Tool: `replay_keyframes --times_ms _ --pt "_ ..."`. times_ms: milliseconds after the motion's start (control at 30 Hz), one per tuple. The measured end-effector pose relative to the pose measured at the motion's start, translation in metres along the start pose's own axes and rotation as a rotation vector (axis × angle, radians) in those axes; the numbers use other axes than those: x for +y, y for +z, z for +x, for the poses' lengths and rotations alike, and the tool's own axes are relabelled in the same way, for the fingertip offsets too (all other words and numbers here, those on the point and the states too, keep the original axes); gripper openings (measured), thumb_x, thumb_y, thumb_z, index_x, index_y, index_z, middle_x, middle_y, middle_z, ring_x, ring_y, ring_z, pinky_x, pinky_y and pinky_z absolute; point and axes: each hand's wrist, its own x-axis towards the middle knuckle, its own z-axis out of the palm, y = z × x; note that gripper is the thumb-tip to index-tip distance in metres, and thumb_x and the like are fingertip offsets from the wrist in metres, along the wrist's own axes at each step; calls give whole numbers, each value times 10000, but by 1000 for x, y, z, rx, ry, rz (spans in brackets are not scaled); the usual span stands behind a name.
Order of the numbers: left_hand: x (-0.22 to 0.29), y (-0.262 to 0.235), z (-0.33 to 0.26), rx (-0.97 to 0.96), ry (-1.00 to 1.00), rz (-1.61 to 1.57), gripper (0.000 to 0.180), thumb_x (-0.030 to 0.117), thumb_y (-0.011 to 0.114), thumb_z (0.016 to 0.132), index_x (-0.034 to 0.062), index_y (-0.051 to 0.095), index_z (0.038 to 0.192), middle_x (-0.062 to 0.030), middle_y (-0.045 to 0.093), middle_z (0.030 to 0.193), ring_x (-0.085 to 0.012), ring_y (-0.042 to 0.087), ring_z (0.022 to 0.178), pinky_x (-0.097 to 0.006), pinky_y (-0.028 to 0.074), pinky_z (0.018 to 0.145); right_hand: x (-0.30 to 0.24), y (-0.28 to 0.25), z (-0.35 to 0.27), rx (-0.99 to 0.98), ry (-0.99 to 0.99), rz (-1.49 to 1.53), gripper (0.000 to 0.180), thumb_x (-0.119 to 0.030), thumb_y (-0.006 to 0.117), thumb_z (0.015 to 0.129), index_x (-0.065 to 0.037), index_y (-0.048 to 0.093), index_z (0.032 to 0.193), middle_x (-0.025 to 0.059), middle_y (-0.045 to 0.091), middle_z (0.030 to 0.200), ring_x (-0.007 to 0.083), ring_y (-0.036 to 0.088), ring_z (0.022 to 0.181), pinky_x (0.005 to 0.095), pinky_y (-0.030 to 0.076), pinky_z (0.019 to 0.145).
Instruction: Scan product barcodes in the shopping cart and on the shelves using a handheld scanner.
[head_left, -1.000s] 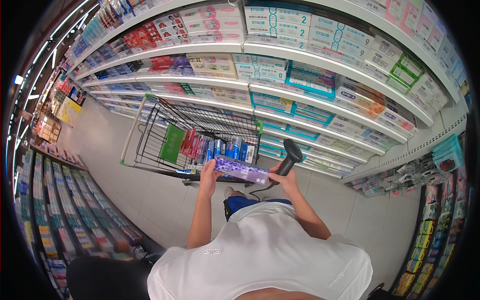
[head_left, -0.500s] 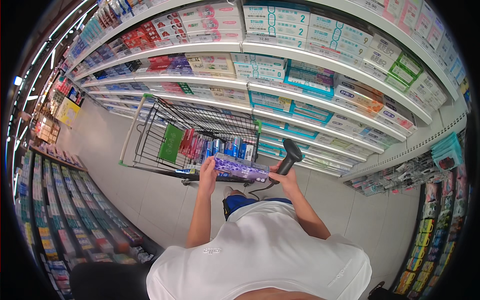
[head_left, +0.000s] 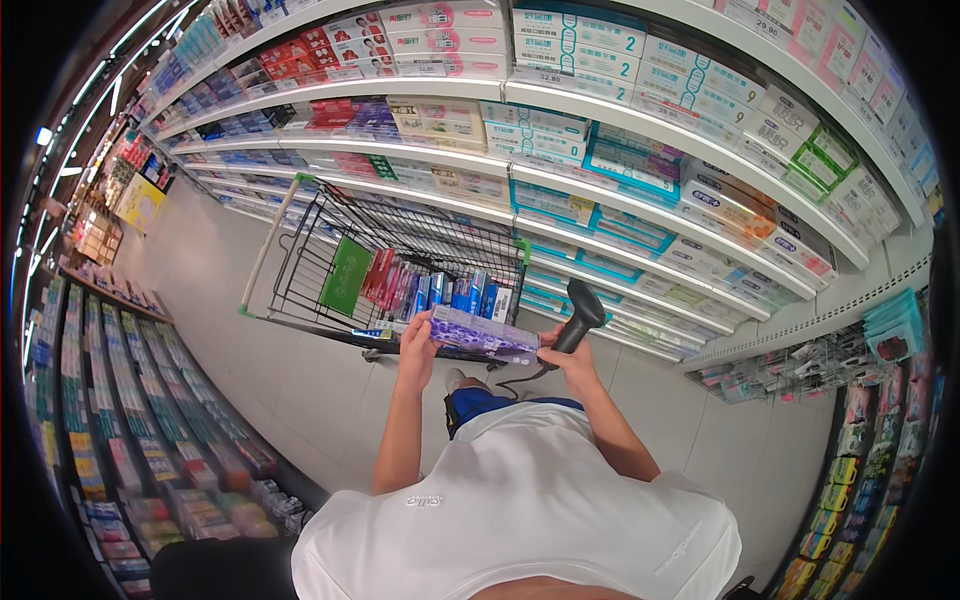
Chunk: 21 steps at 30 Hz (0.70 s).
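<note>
The left hand (head_left: 416,342) has the left end of a long purple box (head_left: 487,335), fingers grasping it firmly by the look of it. Over on the other side, the right hand (head_left: 568,357) is doing double duty: fingers wrapped round the grip of a black scanner (head_left: 583,312), thumb and fingertips at the box's right end. How hard they pinch it, I can't tell from here.

So the box is up in the air before the torso, overlapping the near edge of the cart (head_left: 345,277) in view. Its long axis runs crosswise, hand to hand, the right end sitting lower in the picture; a patterned face looks back at the holder. Which end counts as its front, I couldn't say.

I'd call this the looking-over step, the box held out for checking. The next move calls for a secure left grip, I reckon, should the right need freeing to aim the scanner.
</note>
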Motion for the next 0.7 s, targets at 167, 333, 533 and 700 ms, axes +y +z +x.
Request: replay_keyframes --times_ms 167,333,533,700 --pt "-1 2 -4 1 12 -40 266 186 521 970 30 527 1185 -60 626 1104 -149 598 1004 -337 465 896 3 -4 0 -31 5 18 471 74 722 702 -83 465 1064 156 621 1084 248 633 956 391 563 722" --pt "-4 6 -3 -11 3 -70 256 175 511 974 36 530 1189 -66 612 1134 -168 584 1041 -349 457 919 3 -7 0 -34 0 2 485 81 725 690 -87 468 1065 154 620 1100 245 626 985 389 550 768" --pt "-11 0 1 -44 10 -96 260 178 507 977 42 530 1197 -66 605 1152 -172 569 1070 -355 444 937 -5 -5 -3 -31 3 -25 541 80 748 649 -88 471 1083 141 616 1107 245 605 1026 393 507 865" --pt "-11 5 4 -54 0 -95 272 192 505 979 44 526 1206 -65 603 1158 -172 569 1071 -350 446 933 -5 -8 -3 -46 -15 -19 564 77 755 636 -83 471 1097 138 611 1110 241 605 1017 392 503 875"
